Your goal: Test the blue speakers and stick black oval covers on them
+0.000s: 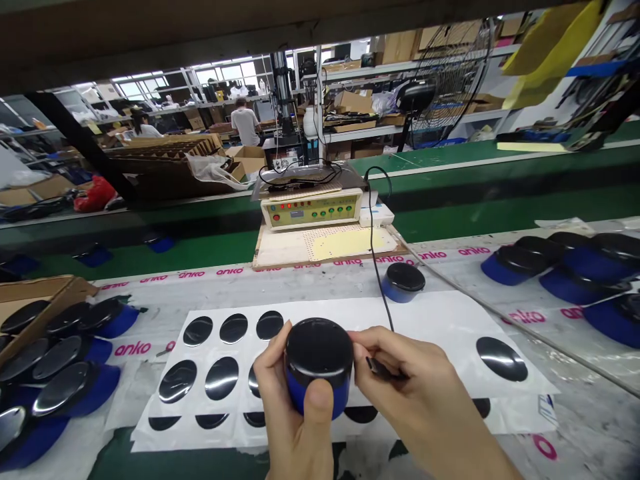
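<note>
My left hand (295, 420) wraps round a squat round device (320, 347) with a glossy black top and blue sides, held upright over the sheet. Against the device's right side rest the fingertips of my right hand (415, 387). That hand's curled fingers also hold a black cable (384, 368), whose plug end shows between them. Beneath both hands lies a white sheet (425, 327) bearing rows of round black stickers (221, 378). A similar blue-and-black device (403, 281) stands just beyond the sheet.
Behind the sheet, a test box (313, 208) with lit red digits and green buttons sits on a wooden board (280, 248). Similar devices are grouped at left (65, 367) and right (590, 263). A thin rod (500, 320) crosses the right side. Two people are in the background.
</note>
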Tool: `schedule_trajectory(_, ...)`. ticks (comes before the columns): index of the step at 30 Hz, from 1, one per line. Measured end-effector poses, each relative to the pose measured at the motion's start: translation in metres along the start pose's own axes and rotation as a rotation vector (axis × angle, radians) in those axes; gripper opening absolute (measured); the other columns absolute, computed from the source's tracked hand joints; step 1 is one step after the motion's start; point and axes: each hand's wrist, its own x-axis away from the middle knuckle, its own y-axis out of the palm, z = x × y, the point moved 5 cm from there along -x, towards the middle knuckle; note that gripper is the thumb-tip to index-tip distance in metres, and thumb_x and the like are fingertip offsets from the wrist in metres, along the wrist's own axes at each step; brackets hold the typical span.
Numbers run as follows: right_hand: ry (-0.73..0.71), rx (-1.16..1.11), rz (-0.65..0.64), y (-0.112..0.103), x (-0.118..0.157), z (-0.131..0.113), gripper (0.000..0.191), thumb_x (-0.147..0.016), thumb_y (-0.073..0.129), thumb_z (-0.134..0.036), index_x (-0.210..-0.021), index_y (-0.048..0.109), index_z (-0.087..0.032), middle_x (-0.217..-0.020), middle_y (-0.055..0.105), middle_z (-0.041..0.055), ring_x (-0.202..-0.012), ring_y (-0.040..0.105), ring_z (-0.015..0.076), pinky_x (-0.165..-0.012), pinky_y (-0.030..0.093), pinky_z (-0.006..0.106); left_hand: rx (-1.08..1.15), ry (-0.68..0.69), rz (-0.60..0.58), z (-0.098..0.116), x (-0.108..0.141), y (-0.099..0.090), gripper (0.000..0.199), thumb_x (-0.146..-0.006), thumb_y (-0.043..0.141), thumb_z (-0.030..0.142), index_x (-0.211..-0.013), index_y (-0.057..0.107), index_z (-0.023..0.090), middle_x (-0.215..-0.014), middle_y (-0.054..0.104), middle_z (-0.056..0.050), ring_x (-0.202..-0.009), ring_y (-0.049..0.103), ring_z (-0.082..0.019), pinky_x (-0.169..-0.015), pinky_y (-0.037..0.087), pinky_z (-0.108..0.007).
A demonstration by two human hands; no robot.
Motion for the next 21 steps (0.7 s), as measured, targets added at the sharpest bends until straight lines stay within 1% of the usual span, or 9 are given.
schedule_trajectory(2,-0.03,0.019,0.055,-0.001,0.001,-0.002,0.016,-0.086,0.047,-0.016,-0.079,0.061,-0.019,-0.059,0.055,-0.0043,-0.05,0.046,0.0077,-0.048,0.04,0.017,0.037,-0.033,-0.002,-0.001,0.001,0.002,0.063,-0.07,0.068,0.066,-0.117,0.053,0.027,-0.123,0.058,-0.004,-0.112,0.055,-0.021,-0.092,0.043,-0.027)
schedule_trajectory(4,-0.041,0.004,0.05,-0.003,0.001,-0.003,0.018,-0.089,0.047,-0.017,-0.083,0.064,-0.019,-0.064,0.06,-0.0023,-0.055,0.054,0.0088,-0.053,0.044,0.018,0.102,-0.137,-0.012,-0.004,-0.001,0.003,0.065,-0.067,0.069,0.068,-0.115,0.055,0.027,-0.118,0.061,-0.004,-0.108,0.058,-0.022,-0.088,0.046,-0.027)
schedule_trajectory(6,-0.029,-0.062,-0.027,-0.005,0.0,-0.005,0.018,-0.091,0.049,-0.02,-0.089,0.066,-0.019,-0.068,0.064,-0.0007,-0.059,0.058,0.0107,-0.055,0.047,0.019,0.176,-0.253,-0.013,-0.006,-0.003,0.003,0.067,-0.063,0.072,0.068,-0.114,0.056,0.028,-0.112,0.064,-0.003,-0.102,0.062,-0.021,-0.082,0.049,-0.025)
schedule_trajectory(8,-0.015,-0.124,-0.107,-0.007,-0.002,-0.006,0.017,-0.092,0.05,-0.022,-0.095,0.067,-0.021,-0.075,0.068,0.0002,-0.064,0.061,0.0119,-0.055,0.048,0.019,0.224,-0.313,-0.004,-0.006,-0.006,0.002,0.066,-0.062,0.074,0.066,-0.114,0.058,0.029,-0.11,0.065,-0.001,-0.094,0.064,-0.019,-0.078,0.051,-0.022)
schedule_trajectory(10,-0.022,-0.134,-0.157,-0.01,-0.003,-0.007,0.018,-0.093,0.05,-0.02,-0.098,0.067,-0.023,-0.08,0.069,0.0001,-0.067,0.062,0.0117,-0.057,0.048,0.019,0.226,-0.285,-0.006,-0.003,-0.007,0.0,0.065,-0.062,0.075,0.065,-0.114,0.06,0.029,-0.108,0.066,-0.001,-0.092,0.065,-0.018,-0.076,0.052,-0.021)
schedule_trajectory(13,-0.067,-0.063,-0.184,-0.01,-0.003,-0.01,0.017,-0.093,0.048,-0.016,-0.091,0.063,-0.023,-0.076,0.066,-0.0014,-0.063,0.058,0.0099,-0.055,0.045,0.018,0.173,-0.163,0.0,0.002,-0.006,-0.003,0.064,-0.062,0.075,0.064,-0.113,0.06,0.03,-0.108,0.066,0.0,-0.098,0.062,-0.019,-0.079,0.051,-0.022)
schedule_trajectory(17,-0.124,0.029,-0.086,-0.011,-0.001,-0.015,0.015,-0.082,0.052,-0.007,-0.082,0.056,-0.022,-0.068,0.057,-0.0052,-0.054,0.05,0.0061,-0.044,0.038,0.013,0.111,-0.043,0.017,0.007,-0.001,-0.006,0.06,-0.063,0.077,0.057,-0.114,0.059,0.031,-0.116,0.064,0.001,-0.103,0.06,-0.018,-0.085,0.047,-0.019)
schedule_trajectory(19,-0.152,0.05,-0.026,-0.01,0.0,-0.02,0.018,-0.076,0.05,-0.004,-0.081,0.055,-0.021,-0.066,0.054,-0.0061,-0.052,0.048,0.0055,-0.042,0.037,0.012,0.114,-0.047,-0.01,0.006,0.0,-0.005,0.061,-0.064,0.077,0.056,-0.115,0.059,0.029,-0.117,0.063,-0.001,-0.103,0.06,-0.018,-0.085,0.047,-0.02)
schedule_trajectory(21,-0.178,0.079,0.031,-0.01,-0.001,-0.023,0.017,-0.074,0.049,-0.004,-0.076,0.055,-0.02,-0.062,0.053,-0.0064,-0.05,0.046,0.0055,-0.042,0.036,0.014,0.129,-0.083,-0.034,0.004,-0.002,-0.004,0.061,-0.064,0.077,0.056,-0.115,0.059,0.027,-0.115,0.063,-0.002,-0.103,0.061,-0.02,-0.086,0.048,-0.022)
